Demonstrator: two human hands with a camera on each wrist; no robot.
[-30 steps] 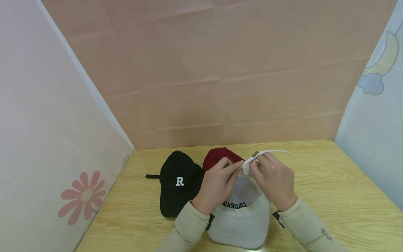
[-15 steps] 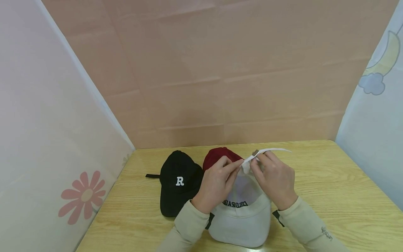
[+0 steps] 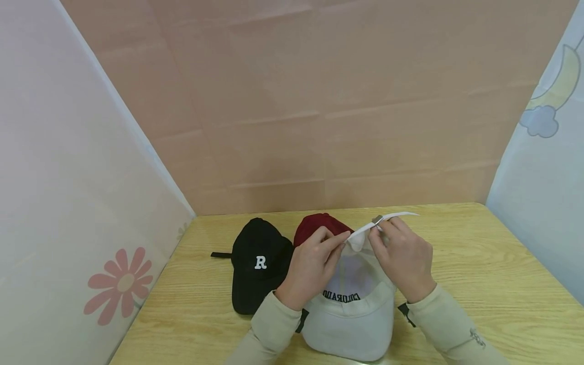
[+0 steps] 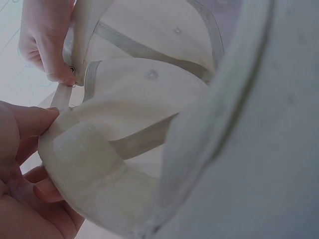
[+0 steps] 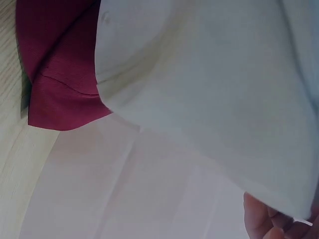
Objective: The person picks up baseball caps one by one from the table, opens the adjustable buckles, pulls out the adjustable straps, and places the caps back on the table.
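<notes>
A white baseball cap (image 3: pixel 349 334) with COLORADO lettering sits brim toward me, its inside showing. My left hand (image 3: pixel 312 266) pinches the base of its white back strap (image 3: pixel 363 229). On the strap's other side, my right hand (image 3: pixel 403 258) pinches close to the metal buckle (image 3: pixel 377 220), and the strap's loose end sticks out to the right past the fingers. In the left wrist view, left-hand fingers (image 4: pixel 37 122) grip the cap's rear edge. The right wrist view shows the outside of the white cap (image 5: pixel 214 99), with right fingertips (image 5: pixel 256 214) at its lower edge.
A black cap (image 3: pixel 262 268) marked R lies at the left, its strap end pointing left. Behind the white cap is a dark red cap (image 3: pixel 319 223). All are on a wooden table (image 3: pixel 479 263), with a pinkish-brown backdrop (image 3: pixel 319 101) behind.
My right hand has shifted slightly right, and the buckle with it, so more strap shows between the hands. The left hand has moved only a little left.
</notes>
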